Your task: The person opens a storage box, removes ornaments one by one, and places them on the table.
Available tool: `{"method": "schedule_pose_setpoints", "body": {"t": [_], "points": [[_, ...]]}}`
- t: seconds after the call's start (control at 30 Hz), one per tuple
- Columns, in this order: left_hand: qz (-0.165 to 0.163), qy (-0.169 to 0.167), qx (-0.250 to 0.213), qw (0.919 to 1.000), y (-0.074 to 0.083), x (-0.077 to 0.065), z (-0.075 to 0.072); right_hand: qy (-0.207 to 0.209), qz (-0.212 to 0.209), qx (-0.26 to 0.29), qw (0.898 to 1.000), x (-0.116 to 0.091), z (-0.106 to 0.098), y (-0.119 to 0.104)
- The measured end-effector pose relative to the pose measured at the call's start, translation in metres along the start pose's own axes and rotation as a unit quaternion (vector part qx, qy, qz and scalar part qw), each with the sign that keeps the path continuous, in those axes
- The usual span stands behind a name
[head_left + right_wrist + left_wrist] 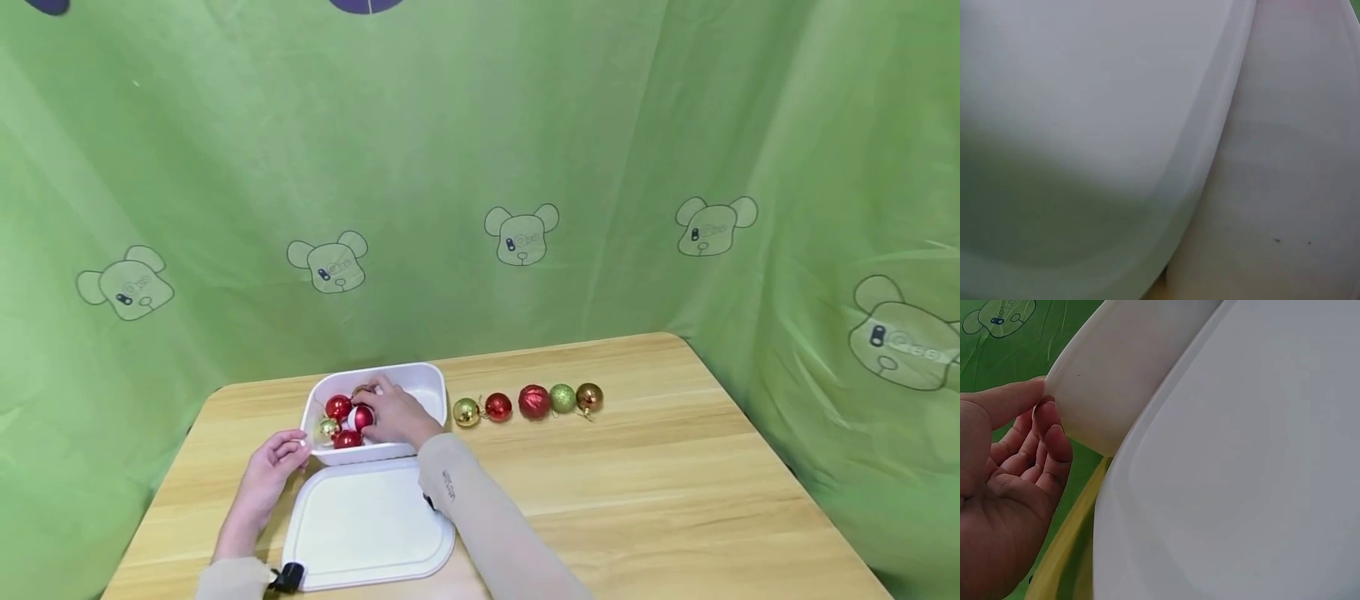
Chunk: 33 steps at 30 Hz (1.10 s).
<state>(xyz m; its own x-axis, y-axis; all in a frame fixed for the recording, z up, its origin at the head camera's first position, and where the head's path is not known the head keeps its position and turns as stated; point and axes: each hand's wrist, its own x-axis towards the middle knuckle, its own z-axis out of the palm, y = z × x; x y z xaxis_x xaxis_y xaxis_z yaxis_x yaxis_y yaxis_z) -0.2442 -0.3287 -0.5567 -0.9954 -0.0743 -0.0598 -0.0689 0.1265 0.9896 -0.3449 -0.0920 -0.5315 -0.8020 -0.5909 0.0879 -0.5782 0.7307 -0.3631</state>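
Note:
A white plastic box lies towards the back left of the table, with several shiny Christmas baubles in its left half. My left hand pinches the box's near left corner; in the left wrist view, thumb and forefinger meet at the rim. Inside the box, my right hand curls its fingers around a red and white bauble. Beside it are a red bauble, a gold bauble and another red bauble. A brownish-gold bauble is partly covered by the fingers. The right wrist view misses the hand.
A white lid lies flat in front of the box, under the right forearm. Right of the box, a row holds gold, red, larger red, green glitter and bronze baubles. Behind hangs a green curtain.

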Motion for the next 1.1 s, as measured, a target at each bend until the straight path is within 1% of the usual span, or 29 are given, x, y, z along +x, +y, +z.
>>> {"method": "schedule_pose_setpoints", "body": {"t": [0.13,0.3,0.6,0.8,0.93,1.1], "points": [[-0.003,0.003,0.000,1.0000,0.000,0.000,0.000,0.001,-0.014,0.015,1.000,0.000,0.000,0.000],[-0.004,0.005,0.001,1.0000,0.000,-0.001,0.001,-0.010,-0.011,0.036,0.999,0.000,-0.001,-0.001],[-0.003,0.005,0.002,1.0000,0.000,-0.001,0.002,-0.020,-0.002,0.022,1.000,0.000,-0.003,-0.004],[-0.002,0.005,0.001,1.0000,-0.002,0.000,0.003,-0.019,-0.004,0.015,1.000,0.000,-0.002,0.000],[0.003,0.006,-0.003,1.0000,-0.002,-0.001,0.002,-0.020,-0.011,0.017,1.000,-0.001,-0.008,0.000],[0.001,0.004,-0.001,1.0000,0.001,-0.001,0.001,-0.016,0.001,0.048,0.999,-0.003,-0.021,-0.002]]}}
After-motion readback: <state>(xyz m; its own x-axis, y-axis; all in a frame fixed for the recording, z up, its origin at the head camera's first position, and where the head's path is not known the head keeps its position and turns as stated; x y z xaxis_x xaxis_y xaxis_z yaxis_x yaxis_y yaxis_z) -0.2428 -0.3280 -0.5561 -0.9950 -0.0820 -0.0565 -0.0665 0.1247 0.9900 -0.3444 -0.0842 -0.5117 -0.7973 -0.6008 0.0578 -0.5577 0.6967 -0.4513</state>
